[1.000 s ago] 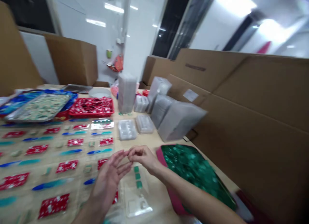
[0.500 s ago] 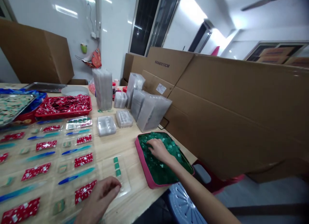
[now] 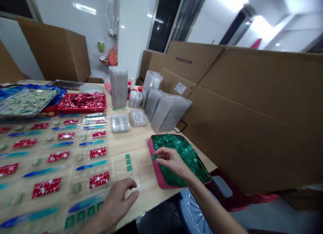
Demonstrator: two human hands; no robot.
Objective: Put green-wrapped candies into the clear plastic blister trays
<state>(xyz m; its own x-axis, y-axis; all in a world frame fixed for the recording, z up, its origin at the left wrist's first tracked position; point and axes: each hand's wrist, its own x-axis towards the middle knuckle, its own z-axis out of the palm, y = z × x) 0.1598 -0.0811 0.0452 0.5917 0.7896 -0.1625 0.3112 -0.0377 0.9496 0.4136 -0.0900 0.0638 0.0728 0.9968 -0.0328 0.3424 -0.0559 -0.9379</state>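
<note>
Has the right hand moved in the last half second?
Yes: the right hand has moved left, fingertips from inside the pink container to its left rim.

A dark window [image 3: 165, 22] breaks a glossy white wall [image 3: 136, 29] beyond a pale wooden table [image 3: 119, 142], as bright light [image 3: 262, 25] glares at far right. Brown cardboard [image 3: 252, 119] lines the right side; a blue stool [image 3: 190, 207] stands near, above grey floor [image 3: 254, 212].

Packing workshop, filled clear trays [image 3: 85, 151] are lying left of the right fingers [image 3: 164, 150], plastic stacks [image 3: 117, 87] are standing beyond, cardboard [image 3: 252, 119] is rising to their right.
</note>
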